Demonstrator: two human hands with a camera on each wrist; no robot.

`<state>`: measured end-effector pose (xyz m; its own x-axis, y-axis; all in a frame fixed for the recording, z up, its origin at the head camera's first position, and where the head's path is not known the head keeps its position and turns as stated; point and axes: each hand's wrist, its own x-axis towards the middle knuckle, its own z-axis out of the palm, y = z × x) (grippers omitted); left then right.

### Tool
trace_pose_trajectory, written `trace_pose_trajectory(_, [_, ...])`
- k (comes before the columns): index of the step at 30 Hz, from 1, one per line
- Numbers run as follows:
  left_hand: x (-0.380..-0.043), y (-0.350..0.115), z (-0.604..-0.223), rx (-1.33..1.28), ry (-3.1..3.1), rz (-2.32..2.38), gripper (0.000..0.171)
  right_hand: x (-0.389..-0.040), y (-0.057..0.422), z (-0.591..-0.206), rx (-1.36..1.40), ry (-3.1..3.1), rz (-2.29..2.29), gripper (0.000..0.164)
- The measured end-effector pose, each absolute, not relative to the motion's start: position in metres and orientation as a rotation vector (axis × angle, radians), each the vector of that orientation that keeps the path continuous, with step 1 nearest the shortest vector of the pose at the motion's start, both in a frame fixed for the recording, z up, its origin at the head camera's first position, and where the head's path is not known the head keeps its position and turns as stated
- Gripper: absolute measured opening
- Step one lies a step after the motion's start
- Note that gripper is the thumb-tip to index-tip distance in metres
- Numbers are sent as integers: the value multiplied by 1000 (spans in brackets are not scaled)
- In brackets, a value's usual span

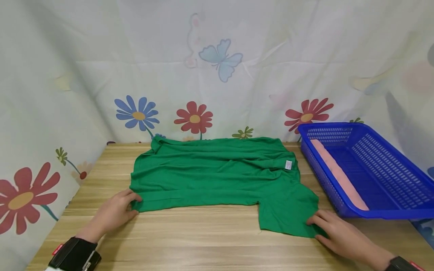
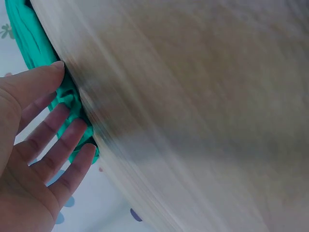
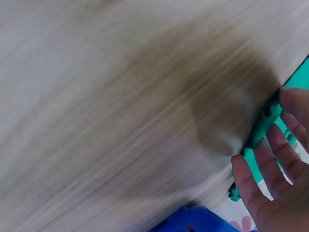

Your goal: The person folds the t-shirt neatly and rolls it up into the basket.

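A green T-shirt (image 1: pixel 210 177) lies spread on the table, its hem to the left and its collar, with a white label (image 1: pixel 288 165), to the right. One sleeve (image 1: pixel 288 210) extends toward the front. At the hem's near corner, my left hand (image 1: pixel 113 212) touches the cloth; the left wrist view shows its fingers (image 2: pixel 72 140) spread and fairly straight beside the green edge. My right hand (image 1: pixel 342 233) rests at the sleeve's end, thumb apart from the fingers. Parted fingers (image 3: pixel 248 183) lie against the cloth in the right wrist view.
A blue plastic basket (image 1: pixel 367 214) stands at the right, close to the shirt's collar side. Inside it, along the left wall, lies a folded pink cloth (image 1: pixel 339 175). Behind the wooden table (image 1: pixel 190 241) hangs a white curtain (image 1: pixel 152 67) with printed flowers.
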<state>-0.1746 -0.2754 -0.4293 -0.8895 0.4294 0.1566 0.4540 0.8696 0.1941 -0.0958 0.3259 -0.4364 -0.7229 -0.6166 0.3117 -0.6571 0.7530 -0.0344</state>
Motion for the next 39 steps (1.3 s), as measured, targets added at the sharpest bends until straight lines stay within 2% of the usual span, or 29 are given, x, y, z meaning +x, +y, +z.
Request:
trace_pose_trajectory(5, [-181, -275, -427, -695, -2898, -388, 27, -96, 328, -436, 977, -2658, 194, 44])
trace_pose_trajectory(9, [-192, -274, -426, -686, -2858, -381, 30, -95, 330, -436, 956, -2665, 194, 40])
trace_pose_trajectory(14, [-201, -272, -425, -693, -2831, -344, 35, -95, 331, -438, 948, -2651, 210, 22])
trace_pose_trajectory(20, [-205, -271, -427, -666, -2883, -318, 31, -95, 330, -443, 963, -2606, 232, 41])
trace_pose_trajectory(28, [-206, -274, -429, -633, -2924, -331, 16, -97, 327, -446, 975, -2565, 267, 36])
trace_pose_trajectory(39, [-194, -277, -433, -610, -2901, -310, 20, -101, 326, -447, 984, -2551, 269, 31])
